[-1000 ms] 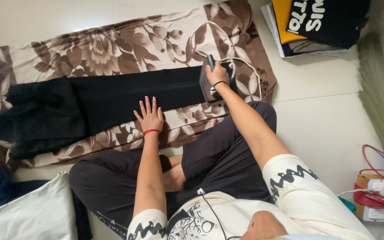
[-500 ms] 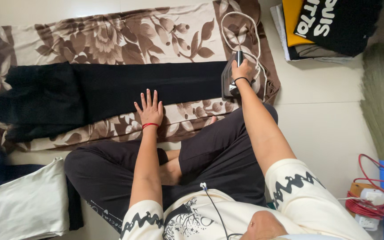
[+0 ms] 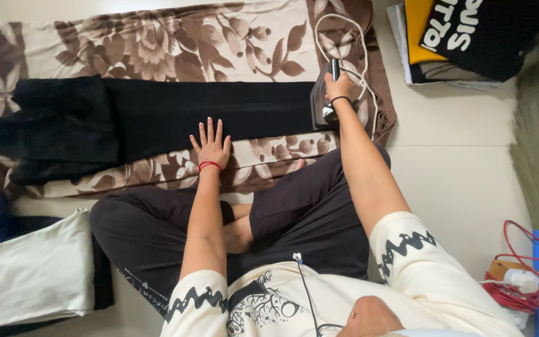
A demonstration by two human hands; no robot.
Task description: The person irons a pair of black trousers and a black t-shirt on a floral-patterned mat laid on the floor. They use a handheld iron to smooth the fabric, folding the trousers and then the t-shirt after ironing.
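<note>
Both hands are busy: the right hand (image 3: 339,87) grasps the handle of the dark iron (image 3: 320,103), which has slid from over the trouser leg toward its end, so most of that leg seems pressed. The left hand (image 3: 211,145) lies flat, fingers spread, on the edge of the black trousers (image 3: 157,118), which lie along the floral brown sheet (image 3: 157,43).

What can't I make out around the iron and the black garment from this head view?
- Iron: its soleplate is hidden by its own body and the right hand.
- Black garment: its far end is cut off by the left edge.
- Cord: where it ends cannot be traced.
- Left hand: its palm faces down, unseen.
</note>
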